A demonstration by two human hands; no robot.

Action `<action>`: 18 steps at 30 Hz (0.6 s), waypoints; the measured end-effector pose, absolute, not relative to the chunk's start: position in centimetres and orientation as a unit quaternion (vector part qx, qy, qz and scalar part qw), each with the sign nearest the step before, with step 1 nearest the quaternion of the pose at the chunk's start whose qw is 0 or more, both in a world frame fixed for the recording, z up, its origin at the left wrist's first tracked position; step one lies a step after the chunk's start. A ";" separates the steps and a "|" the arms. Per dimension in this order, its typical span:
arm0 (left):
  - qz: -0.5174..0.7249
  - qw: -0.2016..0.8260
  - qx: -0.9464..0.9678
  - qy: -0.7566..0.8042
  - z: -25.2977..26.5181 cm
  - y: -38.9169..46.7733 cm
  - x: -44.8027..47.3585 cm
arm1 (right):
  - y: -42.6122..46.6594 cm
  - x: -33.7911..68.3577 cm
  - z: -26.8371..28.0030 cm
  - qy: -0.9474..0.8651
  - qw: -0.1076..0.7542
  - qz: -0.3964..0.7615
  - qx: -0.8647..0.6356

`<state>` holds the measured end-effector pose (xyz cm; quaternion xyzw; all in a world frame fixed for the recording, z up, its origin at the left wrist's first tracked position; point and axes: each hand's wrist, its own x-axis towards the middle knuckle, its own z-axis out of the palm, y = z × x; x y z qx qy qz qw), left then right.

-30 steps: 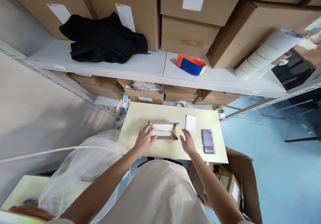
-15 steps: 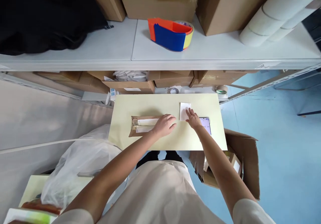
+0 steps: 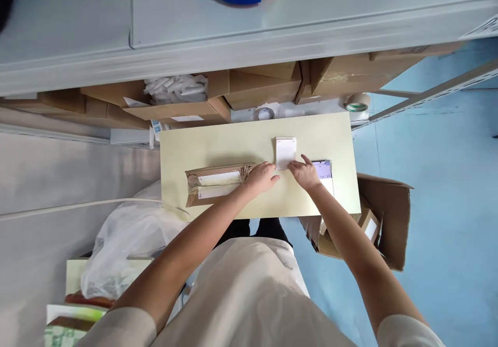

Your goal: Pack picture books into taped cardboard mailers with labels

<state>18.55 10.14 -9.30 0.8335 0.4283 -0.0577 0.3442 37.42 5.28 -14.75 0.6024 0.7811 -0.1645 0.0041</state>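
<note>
A small stack of white paper slips [image 3: 286,151] lies on the pale yellow tabletop [image 3: 249,134]. My right hand [image 3: 304,173] has its fingertips closed on the lower right corner of the stack, one finger raised. My left hand [image 3: 262,177] is just left of the stack's lower edge, fingers slightly curved and thumb apart, with nothing visible in it. Beside its wrist lies an open cardboard tray [image 3: 191,181] holding two rows of white slips; the left hand and forearm cover its right end. A phone with a lit screen [image 3: 322,169] lies right of my right hand.
A grey shelf [image 3: 249,30] crosses above the table, with cardboard boxes [image 3: 268,85] and tape rolls [image 3: 357,103] below it. An open carton [image 3: 389,217] stands at the table's right. Clear plastic sheeting [image 3: 132,233] hangs at the left.
The view has tipped down and closer to the table. My right hand has drawn back from atop the white slips to their lower right corner. My left hand stays near the tray's end.
</note>
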 end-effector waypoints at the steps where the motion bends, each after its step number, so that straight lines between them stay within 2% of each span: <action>1: -0.052 0.345 0.832 0.432 -9.5 10.2 18.6 | 5.4 37.5 -14.4 0.780 0.009 -0.157 0.605; 7: 0.042 0.290 0.865 0.409 -10.2 11.2 19.7 | 6.1 37.6 -12.1 0.784 -0.058 -0.111 0.607; 14: 0.024 0.254 0.919 0.300 -8.6 13.3 21.3 | 6.5 37.4 -11.0 0.762 -0.087 -0.054 0.640; 18: 0.045 0.282 0.899 0.333 -7.9 13.6 21.3 | 6.7 37.4 -10.3 0.771 -0.113 -0.041 0.626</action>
